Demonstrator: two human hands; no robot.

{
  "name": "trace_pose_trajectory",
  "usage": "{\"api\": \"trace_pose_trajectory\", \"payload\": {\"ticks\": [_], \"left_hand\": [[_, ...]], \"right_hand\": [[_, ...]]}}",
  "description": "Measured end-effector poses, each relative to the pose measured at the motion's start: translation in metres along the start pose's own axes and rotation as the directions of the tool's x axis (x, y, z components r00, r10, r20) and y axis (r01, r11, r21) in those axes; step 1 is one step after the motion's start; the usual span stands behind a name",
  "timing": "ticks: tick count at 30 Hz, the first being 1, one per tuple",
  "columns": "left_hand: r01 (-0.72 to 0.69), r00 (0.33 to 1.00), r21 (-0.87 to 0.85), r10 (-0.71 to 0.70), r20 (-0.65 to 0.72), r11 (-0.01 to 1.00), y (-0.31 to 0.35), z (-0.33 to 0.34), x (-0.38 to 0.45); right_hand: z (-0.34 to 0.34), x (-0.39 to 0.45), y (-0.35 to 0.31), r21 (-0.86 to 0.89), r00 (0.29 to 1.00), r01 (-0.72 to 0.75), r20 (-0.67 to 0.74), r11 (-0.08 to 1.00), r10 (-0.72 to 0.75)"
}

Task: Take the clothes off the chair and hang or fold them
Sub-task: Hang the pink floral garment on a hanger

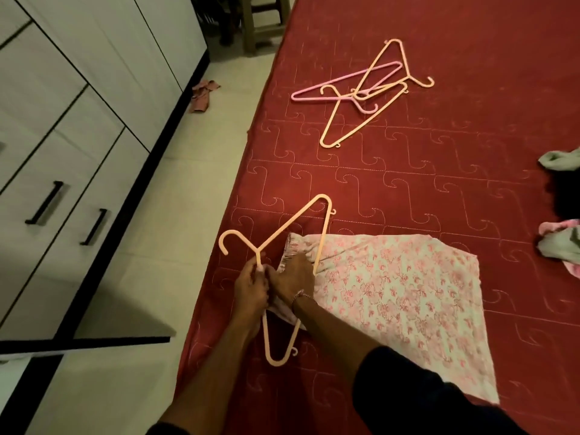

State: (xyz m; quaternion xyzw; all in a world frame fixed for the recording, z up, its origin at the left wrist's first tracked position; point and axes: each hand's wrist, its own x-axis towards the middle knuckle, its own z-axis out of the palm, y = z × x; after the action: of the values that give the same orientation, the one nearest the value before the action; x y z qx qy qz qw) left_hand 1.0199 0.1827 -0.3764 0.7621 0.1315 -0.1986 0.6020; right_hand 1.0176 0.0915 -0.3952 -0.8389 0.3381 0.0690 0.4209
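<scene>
Hanger going into the floral garment

Your left hand (251, 287) grips the hanger (324, 233) at its neck; your right hand (293, 277) pinches the garment (392, 296) beside it, on the bed (439, 189). Not hung yet. More clothes (561, 240) wait at the right edge, spare hangers (361, 92) further up, a wardrobe (78, 105) left.

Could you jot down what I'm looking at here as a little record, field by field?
setting: red quilted bedspread beside white cupboards
garment: pink floral cloth lying flat
hanger in use: peach hanger, partly under the cloth
left hand: grips the hanger's neck
right hand: holds the cloth's gathered edge
spare hangers: a loose pile farther up the bed
other clothes: at the right edge
floor: a reddish cloth
</scene>
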Motion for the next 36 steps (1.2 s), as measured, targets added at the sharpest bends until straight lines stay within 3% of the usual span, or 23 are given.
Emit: {"api": "trace_pose_trajectory", "payload": {"ticks": [5, 12, 16, 24, 30, 36], "left_hand": [[0.016, 0.995, -0.030, -0.019, -0.103, 0.999, -0.006, -0.007, 0.007], [-0.002, 0.998, -0.027, 0.000, -0.060, 1.000, -0.003, -0.012, 0.006], [-0.062, 0.996, 0.051, 0.065, -0.063, 0.997, -0.004, -0.002, 0.002], [-0.122, 0.992, 0.017, 0.122, -0.016, 0.992, 0.017, 0.041, -0.011], [-0.163, 0.987, -0.004, 0.163, 0.015, 0.987, 0.026, 0.087, -0.035], [-0.173, 0.985, 0.048, 0.172, 0.014, 0.984, 0.027, 0.127, -0.055]], "right_hand": [[0.008, -0.001, -0.006, -0.043, 0.991, -0.114, -0.082, 0.993, 0.110], [-0.003, -0.001, -0.017, -0.095, 0.974, -0.222, -0.075, 0.970, 0.215], [-0.028, -0.008, -0.006, 0.120, 0.957, -0.285, -0.021, 0.951, 0.290], [-0.099, -0.046, 0.037, 0.540, 0.952, -0.152, -0.145, 0.828, 0.269], [-0.153, -0.048, 0.095, 0.506, 0.947, -0.012, -0.270, 0.862, 0.171], [-0.206, -0.045, 0.165, 0.255, 0.894, 0.003, -0.435, 0.967, 0.112]]}}
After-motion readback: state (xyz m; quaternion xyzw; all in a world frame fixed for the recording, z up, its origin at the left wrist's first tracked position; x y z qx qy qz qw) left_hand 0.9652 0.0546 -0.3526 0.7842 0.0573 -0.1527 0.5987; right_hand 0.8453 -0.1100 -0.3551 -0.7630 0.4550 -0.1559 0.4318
